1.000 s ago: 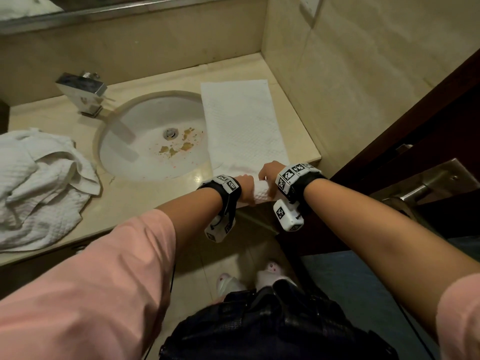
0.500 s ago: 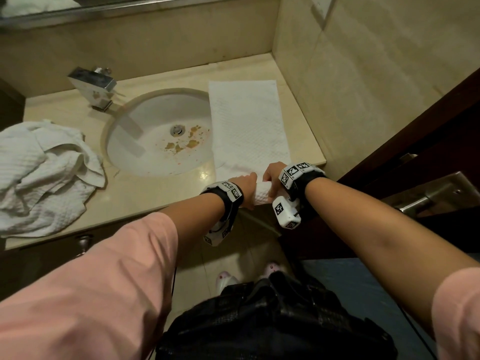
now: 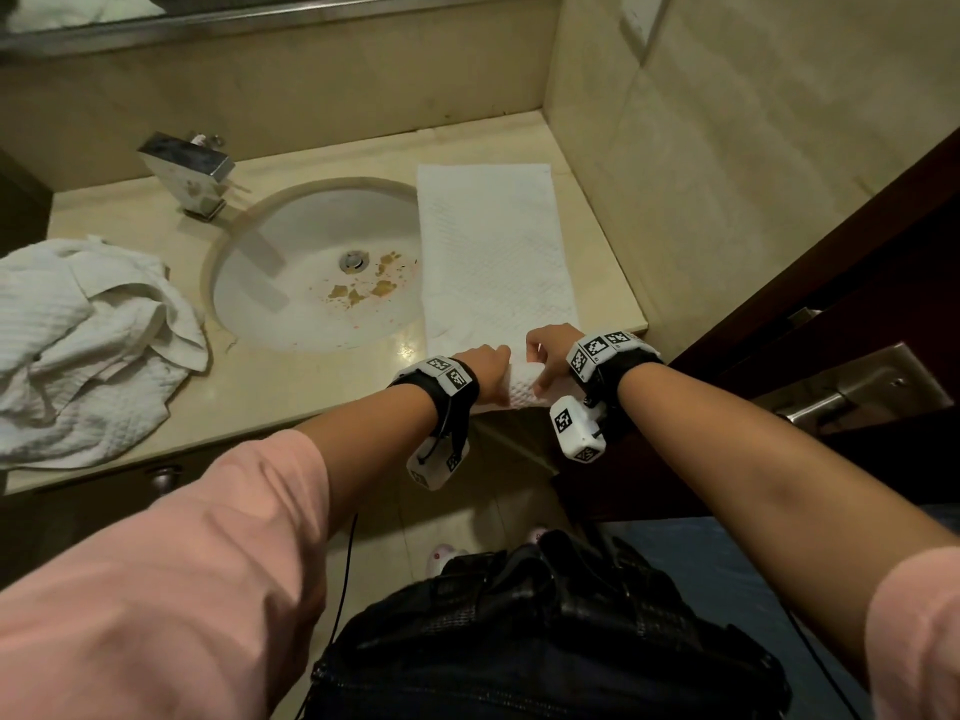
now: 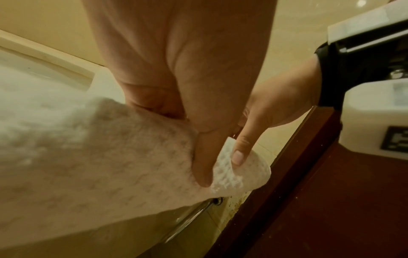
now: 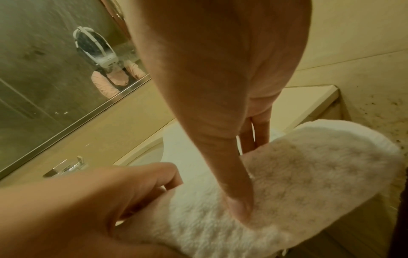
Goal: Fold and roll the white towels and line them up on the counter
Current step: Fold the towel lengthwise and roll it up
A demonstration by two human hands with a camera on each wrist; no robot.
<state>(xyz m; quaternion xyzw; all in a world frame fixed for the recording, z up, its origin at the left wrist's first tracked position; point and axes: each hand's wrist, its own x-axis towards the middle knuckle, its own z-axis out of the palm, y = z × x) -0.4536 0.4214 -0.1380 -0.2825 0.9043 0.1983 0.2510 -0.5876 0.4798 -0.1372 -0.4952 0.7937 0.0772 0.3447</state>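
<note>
Towel [image 3: 493, 252] lies folded long on the counter [image 3: 322, 387] right of the sink [image 3: 311, 267], its near end curled into a roll at the front edge. Your left hand [image 3: 485, 371] and right hand [image 3: 548, 356] sit close together, both gripping that roll, thumbs pressed on top. More towels [image 3: 88, 345] are heaped left of the sink, faucet [image 3: 189, 171] behind.

Towel [image 3: 498, 262] roll slightly fatter, farther along.
</note>
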